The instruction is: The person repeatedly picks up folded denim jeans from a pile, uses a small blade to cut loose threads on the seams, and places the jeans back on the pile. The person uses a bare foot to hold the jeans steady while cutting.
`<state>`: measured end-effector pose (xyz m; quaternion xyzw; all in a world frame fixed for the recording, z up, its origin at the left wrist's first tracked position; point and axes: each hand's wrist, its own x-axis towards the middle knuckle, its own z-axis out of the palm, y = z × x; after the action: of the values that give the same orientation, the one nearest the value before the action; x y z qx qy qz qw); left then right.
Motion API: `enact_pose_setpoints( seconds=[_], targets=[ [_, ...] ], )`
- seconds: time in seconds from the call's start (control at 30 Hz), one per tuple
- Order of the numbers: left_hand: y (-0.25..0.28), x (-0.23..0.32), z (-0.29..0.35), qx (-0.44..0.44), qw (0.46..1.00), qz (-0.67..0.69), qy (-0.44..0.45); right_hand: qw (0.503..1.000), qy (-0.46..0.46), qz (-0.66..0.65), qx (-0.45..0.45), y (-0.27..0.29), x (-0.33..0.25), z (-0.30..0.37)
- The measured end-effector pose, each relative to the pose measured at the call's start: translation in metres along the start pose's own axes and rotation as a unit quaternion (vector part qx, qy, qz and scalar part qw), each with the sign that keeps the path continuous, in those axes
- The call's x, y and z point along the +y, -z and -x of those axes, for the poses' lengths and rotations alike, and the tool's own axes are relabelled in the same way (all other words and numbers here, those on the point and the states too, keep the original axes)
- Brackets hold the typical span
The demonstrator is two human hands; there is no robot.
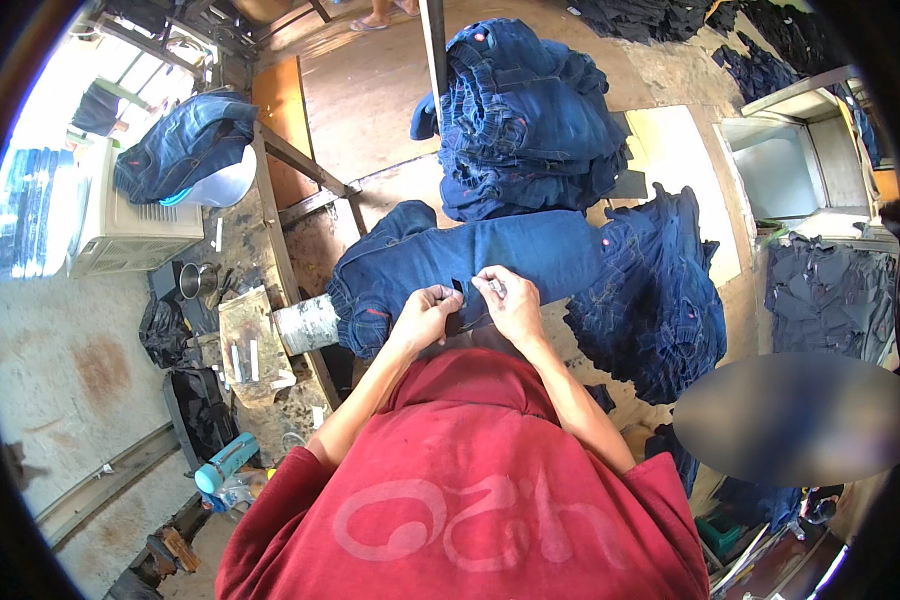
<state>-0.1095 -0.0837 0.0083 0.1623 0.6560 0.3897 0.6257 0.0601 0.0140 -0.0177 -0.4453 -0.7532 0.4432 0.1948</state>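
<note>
A pair of blue jeans lies stretched sideways in front of me, its waist end pulled over a pale, worn cylinder on the left. My left hand is closed in a pinch at the near edge of the jeans, with a small black piece at its fingertips. Just to its right, my right hand is also closed, thumb and fingers pressed together over the denim. Something small and whitish shows at those fingers, too small to name. Both hands are close together but apart.
Beyond the jeans rises a tall pile of jeans; more denim hangs at the right. On the left are a wooden frame, a metal mug, white sticks and a turquoise bottle. A blurred oval covers the lower right.
</note>
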Motion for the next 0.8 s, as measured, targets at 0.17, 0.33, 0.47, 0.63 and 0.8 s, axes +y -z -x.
enact_pose_setpoints(
  seconds=[0.17,0.33,0.47,0.63,0.8],
  targets=[
    [0.000,-0.011,-0.004,0.017,0.999,-0.013,-0.030,1.000,0.021,-0.021,0.009,0.001,0.000,0.003],
    [0.001,-0.010,-0.006,0.015,0.999,-0.033,-0.012,0.999,0.036,-0.029,0.014,0.000,0.002,0.001],
    [0.004,-0.018,0.008,0.031,0.997,0.069,0.029,0.998,0.004,-0.068,-0.006,0.000,0.008,-0.001],
    [0.011,-0.016,0.035,0.011,0.978,0.195,0.070,0.985,-0.078,-0.140,-0.069,0.003,0.017,-0.001],
    [-0.002,0.007,0.019,0.026,0.994,0.080,0.075,0.967,-0.106,-0.214,-0.085,0.004,0.020,-0.005]
  ],
)
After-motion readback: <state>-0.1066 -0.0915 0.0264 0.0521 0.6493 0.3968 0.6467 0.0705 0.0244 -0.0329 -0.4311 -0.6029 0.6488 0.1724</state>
